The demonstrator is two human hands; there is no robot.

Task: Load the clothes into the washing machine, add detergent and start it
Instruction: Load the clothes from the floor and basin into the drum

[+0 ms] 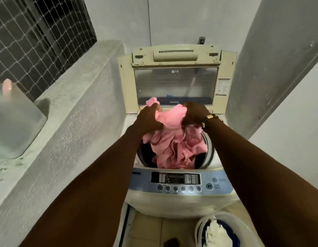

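laundry bucket (201, 229) on floor, near right | washing machine (179, 202) control panel (176, 182) facing | pink garment (174, 145) hangs into drum, bunched top between hands | left hand (148, 120) and right hand (194, 114) both grip it | lid (174, 81) upright behind

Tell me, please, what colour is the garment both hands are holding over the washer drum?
Pink, plain, seen in the head view: the garment gripped by left hand and right hand.
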